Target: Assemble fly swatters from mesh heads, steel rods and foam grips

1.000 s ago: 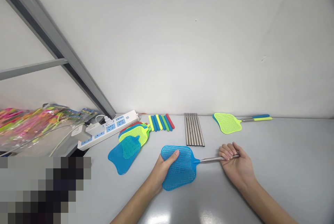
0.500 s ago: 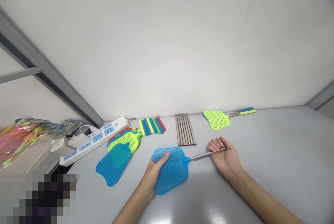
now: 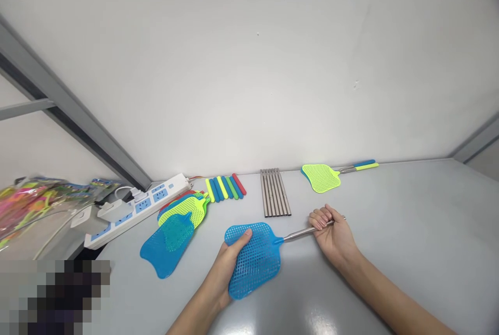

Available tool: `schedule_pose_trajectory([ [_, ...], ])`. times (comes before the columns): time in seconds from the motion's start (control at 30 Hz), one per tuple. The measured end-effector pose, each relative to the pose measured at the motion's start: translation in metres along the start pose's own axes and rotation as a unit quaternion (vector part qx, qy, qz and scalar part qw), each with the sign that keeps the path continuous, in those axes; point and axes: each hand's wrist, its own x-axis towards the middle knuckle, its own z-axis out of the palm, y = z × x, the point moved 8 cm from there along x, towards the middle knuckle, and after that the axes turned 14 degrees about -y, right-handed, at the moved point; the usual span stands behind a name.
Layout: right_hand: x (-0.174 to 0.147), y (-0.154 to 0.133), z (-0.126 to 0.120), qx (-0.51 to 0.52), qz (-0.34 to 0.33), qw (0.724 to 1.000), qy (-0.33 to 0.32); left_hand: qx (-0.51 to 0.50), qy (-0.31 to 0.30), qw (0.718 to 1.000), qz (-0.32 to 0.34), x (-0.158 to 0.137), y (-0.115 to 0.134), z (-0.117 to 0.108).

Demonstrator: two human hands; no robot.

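Note:
My left hand grips a blue perforated fly swatter head, with the thumb on top and the other fingers hidden beneath. A metal rod joins the head's neck and runs up to the right. Around that rod my right hand is closed, and the rod's end shows past the thumb. Farther back lie several bare metal rods side by side. To their left is a row of coloured handle grips in yellow, blue, green and red.
Fly swatter heads in several colours are piled at left, a blue one nearest. Behind them stands a white power strip with plugs. Swatters with handles lie by the wall. Plastic-wrapped items fill the far left.
Both hands keep their grip on the swatter head and rod. My right hand sits slightly farther left along the rod, whose end now pokes out past the thumb. The camera view has shifted slightly.

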Motion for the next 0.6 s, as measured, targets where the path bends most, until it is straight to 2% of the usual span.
schedule_pose_trajectory([
  [0.2, -0.003, 0.002, 0.001, 0.008, -0.023, 1.000, 0.000, 0.018, 0.005, 1.000, 0.017, -0.001, 0.000, 0.000],
  [0.33, -0.004, 0.004, 0.001, 0.014, -0.028, 1.000, -0.005, 0.019, 0.000, 1.000, 0.005, 0.001, 0.000, -0.002],
  [0.6, -0.006, 0.008, 0.003, 0.031, -0.025, 0.999, -0.022, 0.020, 0.033, 0.999, -0.011, 0.000, 0.001, -0.011],
])
